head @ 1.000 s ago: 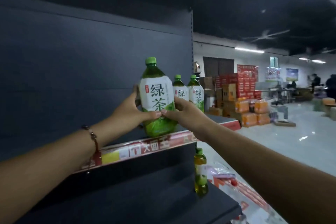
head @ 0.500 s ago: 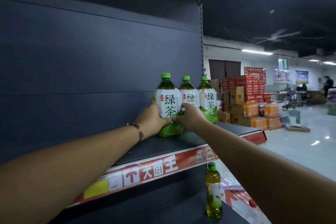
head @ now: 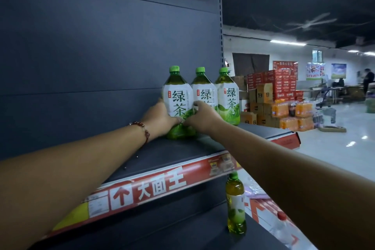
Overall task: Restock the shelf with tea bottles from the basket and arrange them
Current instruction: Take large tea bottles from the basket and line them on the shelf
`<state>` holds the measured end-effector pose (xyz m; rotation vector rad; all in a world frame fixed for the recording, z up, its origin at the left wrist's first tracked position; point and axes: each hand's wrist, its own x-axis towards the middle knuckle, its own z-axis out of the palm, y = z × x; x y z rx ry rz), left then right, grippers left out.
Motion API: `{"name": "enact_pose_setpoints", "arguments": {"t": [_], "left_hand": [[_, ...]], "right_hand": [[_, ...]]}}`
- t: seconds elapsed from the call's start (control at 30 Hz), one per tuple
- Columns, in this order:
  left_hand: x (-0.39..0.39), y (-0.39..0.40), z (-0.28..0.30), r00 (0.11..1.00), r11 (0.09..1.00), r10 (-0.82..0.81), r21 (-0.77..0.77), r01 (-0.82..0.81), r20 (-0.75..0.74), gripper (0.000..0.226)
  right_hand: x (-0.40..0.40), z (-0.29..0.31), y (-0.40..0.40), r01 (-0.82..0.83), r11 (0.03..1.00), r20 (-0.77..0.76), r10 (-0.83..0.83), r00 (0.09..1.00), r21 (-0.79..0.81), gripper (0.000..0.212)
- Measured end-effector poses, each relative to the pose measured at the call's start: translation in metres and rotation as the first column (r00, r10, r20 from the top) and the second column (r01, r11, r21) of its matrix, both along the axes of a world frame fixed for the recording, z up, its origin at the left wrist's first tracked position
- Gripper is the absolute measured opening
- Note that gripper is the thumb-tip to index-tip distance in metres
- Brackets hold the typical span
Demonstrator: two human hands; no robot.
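Observation:
Three large green tea bottles with green caps and white labels stand in a row on the dark upper shelf (head: 172, 154). My left hand (head: 160, 119) and my right hand (head: 203, 117) both wrap the lower half of the leftmost bottle (head: 177, 99), which rests upright on the shelf, touching the middle bottle (head: 204, 91). The rightmost bottle (head: 228, 95) stands at the shelf's end. The basket is out of view.
A red price strip (head: 158, 186) runs along the shelf's front edge. One small yellow-green bottle (head: 235, 205) stands on the lower shelf at its right end. Stacked cartons and orange drink packs (head: 284, 107) sit on the floor beyond. A person stands far right.
Both hands carried the bottle away from me and down onto the shelf, setting it beside the other two. The camera has moved closer to the shelf.

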<state>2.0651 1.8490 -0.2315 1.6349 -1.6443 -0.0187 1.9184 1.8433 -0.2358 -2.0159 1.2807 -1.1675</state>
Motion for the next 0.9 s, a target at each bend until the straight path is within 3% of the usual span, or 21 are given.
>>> {"name": "enact_pose_setpoints", "arguments": {"t": [0.1,0.17,0.23,0.3,0.4,0.5,0.63,0.73,0.9], "left_hand": [[-0.003,0.009,0.002,0.999,0.999,0.0,0.04,-0.002,0.032,0.068],[-0.006,0.021,0.004,0.994,0.994,0.039,0.095,-0.048,0.101,0.069],[-0.016,0.041,0.004,0.961,0.982,0.11,0.119,-0.144,0.255,0.067],[-0.032,0.069,-0.001,0.866,0.978,0.163,0.037,-0.205,0.473,0.058],[-0.066,0.112,-0.022,0.772,0.993,0.119,-0.095,-0.076,0.625,0.062],[-0.106,0.148,-0.054,0.76,0.995,-0.024,-0.059,0.082,0.65,0.07],[-0.161,0.169,-0.124,0.715,0.958,-0.207,-0.011,0.288,0.667,0.067],[-0.209,0.177,-0.187,0.681,0.913,-0.38,0.136,0.385,0.626,0.067],[-0.298,0.205,-0.305,0.573,0.787,-0.614,0.367,0.496,0.543,0.068]], "right_hand": [[-0.009,0.006,0.014,-0.023,1.0,-0.105,0.024,0.994,0.011,0.05],[-0.02,0.008,0.029,-0.014,0.999,-0.264,0.005,0.965,-0.03,0.057],[-0.037,0.007,0.047,0.001,0.988,-0.493,-0.079,0.867,-0.157,0.066],[-0.062,-0.002,0.069,-0.023,0.957,-0.621,-0.168,0.766,-0.288,0.07],[-0.108,-0.029,0.108,-0.037,0.924,-0.669,-0.247,0.701,-0.381,0.068],[-0.158,-0.073,0.145,0.028,0.921,-0.679,-0.306,0.667,-0.388,0.069],[-0.227,-0.151,0.186,0.201,0.944,-0.713,-0.33,0.619,-0.263,0.071],[-0.276,-0.217,0.219,0.334,0.934,-0.75,-0.31,0.584,-0.125,0.073],[-0.345,-0.333,0.284,0.567,0.808,-0.802,-0.227,0.552,0.161,0.078]]}}
